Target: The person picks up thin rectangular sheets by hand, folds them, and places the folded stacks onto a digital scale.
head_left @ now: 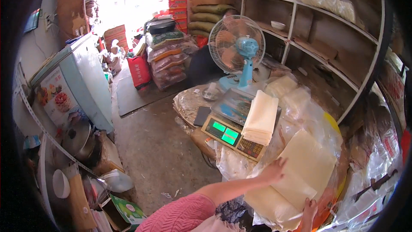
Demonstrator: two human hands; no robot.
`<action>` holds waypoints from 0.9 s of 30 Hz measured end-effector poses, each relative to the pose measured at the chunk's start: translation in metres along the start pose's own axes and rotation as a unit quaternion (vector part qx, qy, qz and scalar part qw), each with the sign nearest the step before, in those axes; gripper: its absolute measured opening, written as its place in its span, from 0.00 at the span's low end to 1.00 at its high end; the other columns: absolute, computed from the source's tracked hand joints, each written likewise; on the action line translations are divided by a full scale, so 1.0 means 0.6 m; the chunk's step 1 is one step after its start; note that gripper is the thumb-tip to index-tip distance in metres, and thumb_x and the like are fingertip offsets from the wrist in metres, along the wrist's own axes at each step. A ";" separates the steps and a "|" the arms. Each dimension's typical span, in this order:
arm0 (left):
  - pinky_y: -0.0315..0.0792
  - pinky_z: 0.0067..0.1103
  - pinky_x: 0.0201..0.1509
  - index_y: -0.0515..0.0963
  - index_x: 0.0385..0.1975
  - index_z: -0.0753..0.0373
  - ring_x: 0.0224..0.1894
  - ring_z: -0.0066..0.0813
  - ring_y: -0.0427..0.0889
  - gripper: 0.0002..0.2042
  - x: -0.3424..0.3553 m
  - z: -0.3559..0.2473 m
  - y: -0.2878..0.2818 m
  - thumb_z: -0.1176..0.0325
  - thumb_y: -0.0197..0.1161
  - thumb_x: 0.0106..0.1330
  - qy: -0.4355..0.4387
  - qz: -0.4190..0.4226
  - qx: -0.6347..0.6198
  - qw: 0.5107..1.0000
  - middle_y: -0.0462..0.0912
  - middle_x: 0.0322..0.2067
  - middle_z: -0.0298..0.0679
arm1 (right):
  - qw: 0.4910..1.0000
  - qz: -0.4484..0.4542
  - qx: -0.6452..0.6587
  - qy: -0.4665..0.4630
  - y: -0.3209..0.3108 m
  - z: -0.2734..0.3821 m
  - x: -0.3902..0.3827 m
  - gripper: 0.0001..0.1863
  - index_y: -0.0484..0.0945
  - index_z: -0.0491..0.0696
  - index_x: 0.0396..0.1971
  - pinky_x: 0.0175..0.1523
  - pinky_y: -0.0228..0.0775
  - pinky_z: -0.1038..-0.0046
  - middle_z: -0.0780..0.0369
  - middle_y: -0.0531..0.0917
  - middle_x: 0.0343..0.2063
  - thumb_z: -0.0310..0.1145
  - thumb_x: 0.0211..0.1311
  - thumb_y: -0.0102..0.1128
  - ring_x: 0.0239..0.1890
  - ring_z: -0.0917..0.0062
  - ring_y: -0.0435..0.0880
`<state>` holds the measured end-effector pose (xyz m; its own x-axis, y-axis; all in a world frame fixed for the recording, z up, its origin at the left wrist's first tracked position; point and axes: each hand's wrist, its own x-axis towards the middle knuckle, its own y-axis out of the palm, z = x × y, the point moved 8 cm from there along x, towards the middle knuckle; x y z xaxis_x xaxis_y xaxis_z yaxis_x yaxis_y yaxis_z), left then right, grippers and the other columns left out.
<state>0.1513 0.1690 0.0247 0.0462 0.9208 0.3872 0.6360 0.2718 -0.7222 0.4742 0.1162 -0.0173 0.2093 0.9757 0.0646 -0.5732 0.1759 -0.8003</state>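
Plastic-draped table (231,162); thin, pale, rectangular sheets (308,159); 2 hands (274,172) over them, pinching or spread: can't tell.

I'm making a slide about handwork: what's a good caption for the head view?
Left hand and right hand at pale sheets beside a scale.

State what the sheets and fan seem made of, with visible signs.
Sheets: matte, thin, pliable by their folds; paper, cloth or dried food skin, unclear. Fan: blue plastic or painted metal, by its smooth sheen; thin-barred guard, likely metal.
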 end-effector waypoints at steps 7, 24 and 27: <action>0.46 0.47 0.68 0.59 0.64 0.60 0.69 0.38 0.52 0.27 -0.027 -0.029 0.108 0.54 0.49 0.67 0.087 0.165 0.081 0.979 0.58 0.65 0.42 | 0.971 -0.111 -0.173 -0.123 -0.053 0.158 -0.048 0.30 0.65 0.43 0.58 0.60 0.61 0.61 0.47 0.69 0.58 0.37 0.56 0.59 0.61 0.54 0.66; 0.67 0.28 0.58 0.61 0.60 0.69 0.56 0.39 0.72 0.29 -0.091 -0.046 -0.006 0.66 0.59 0.60 -0.115 0.232 -0.389 0.884 0.71 0.55 0.49 | 0.821 0.112 0.553 0.091 0.064 0.237 -0.072 0.34 0.60 0.46 0.63 0.36 0.73 0.78 0.61 0.80 0.37 0.22 0.55 0.60 0.32 0.80 0.80; 0.71 0.22 0.54 0.51 0.68 0.63 0.55 0.26 0.72 0.41 -0.021 0.010 -0.128 0.85 0.60 0.51 -0.086 -0.005 -0.572 0.816 0.66 0.60 0.38 | 0.799 0.131 0.585 0.046 0.008 0.357 -0.073 0.34 0.56 0.45 0.65 0.40 0.75 0.77 0.58 0.80 0.41 0.24 0.59 0.59 0.36 0.78 0.81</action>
<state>0.0975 0.1384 0.0720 -0.0086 0.9724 0.2333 0.9428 -0.0699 0.3261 0.2923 0.1023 0.1037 -0.0135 0.9947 -0.1017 -0.9435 0.0210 0.3306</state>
